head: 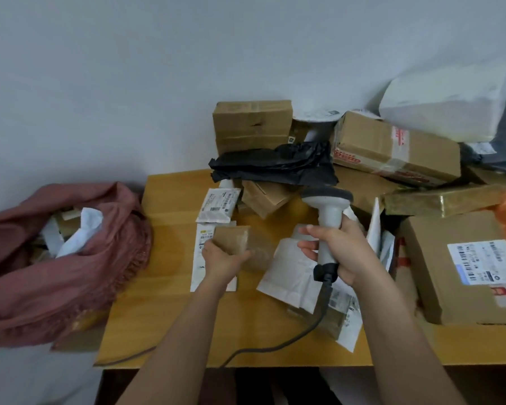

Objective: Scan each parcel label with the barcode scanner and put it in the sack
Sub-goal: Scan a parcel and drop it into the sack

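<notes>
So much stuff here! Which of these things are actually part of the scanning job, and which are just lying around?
Part of the job:
- barcode scanner, gripped by the right hand
- small brown parcel, held by the left hand
- pink sack, already holding parcels
- waiting parcels, such as the large labelled box

Just lying about:
- wooden table
- wall

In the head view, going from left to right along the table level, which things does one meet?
Pink sack → small brown parcel in left hand → barcode scanner in right hand → large labelled box.

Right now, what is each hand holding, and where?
Left hand grips the small cardboard parcel at its near end; right hand grips the barcode scanner by its handle.
</notes>
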`<action>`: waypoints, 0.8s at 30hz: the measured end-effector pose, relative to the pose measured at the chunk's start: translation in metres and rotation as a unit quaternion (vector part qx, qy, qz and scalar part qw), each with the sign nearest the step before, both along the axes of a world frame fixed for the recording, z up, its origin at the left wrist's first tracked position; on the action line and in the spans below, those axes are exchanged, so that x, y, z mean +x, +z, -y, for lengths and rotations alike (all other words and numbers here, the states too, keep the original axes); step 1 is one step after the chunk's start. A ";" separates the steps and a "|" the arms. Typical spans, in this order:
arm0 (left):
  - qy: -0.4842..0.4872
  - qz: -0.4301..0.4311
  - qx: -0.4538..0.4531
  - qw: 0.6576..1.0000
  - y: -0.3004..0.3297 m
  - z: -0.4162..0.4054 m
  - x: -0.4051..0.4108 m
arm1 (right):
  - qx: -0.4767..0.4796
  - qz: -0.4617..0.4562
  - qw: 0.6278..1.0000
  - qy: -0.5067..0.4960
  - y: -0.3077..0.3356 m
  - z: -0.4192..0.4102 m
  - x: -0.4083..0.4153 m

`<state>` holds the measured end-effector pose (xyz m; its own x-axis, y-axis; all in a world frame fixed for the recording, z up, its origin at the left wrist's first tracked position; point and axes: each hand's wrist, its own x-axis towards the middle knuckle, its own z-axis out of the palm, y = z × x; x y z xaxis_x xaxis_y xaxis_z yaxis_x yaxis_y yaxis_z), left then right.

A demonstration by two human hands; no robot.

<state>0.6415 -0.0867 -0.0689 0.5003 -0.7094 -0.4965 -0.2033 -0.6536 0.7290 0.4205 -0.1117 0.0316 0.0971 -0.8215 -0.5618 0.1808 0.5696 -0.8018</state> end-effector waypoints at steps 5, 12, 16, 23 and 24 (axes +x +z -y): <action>0.081 -0.053 -0.118 0.988 0.025 -0.020 0.020 | -0.018 -0.001 1.000 0.018 0.013 0.004 0.040; 0.076 -0.015 -0.251 0.965 0.060 -0.039 0.038 | -0.050 -0.008 0.999 0.017 0.020 -0.004 0.103; 0.058 0.000 -0.322 0.945 0.070 -0.047 0.031 | -0.050 0.038 0.998 0.015 0.025 -0.007 0.132; 0.015 -0.198 -0.350 0.916 0.078 -0.060 0.044 | -0.085 0.032 0.996 0.019 0.028 -0.010 0.139; 0.037 -0.247 -0.345 0.905 0.080 -0.060 0.047 | -0.091 0.032 0.995 0.023 0.026 -0.011 0.137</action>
<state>0.6887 -0.0265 0.0114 0.3976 -0.9090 -0.1251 0.2847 -0.0074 0.9586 0.5579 -0.1005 0.0577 0.1678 -0.9026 -0.3965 0.2111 0.4257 -0.8799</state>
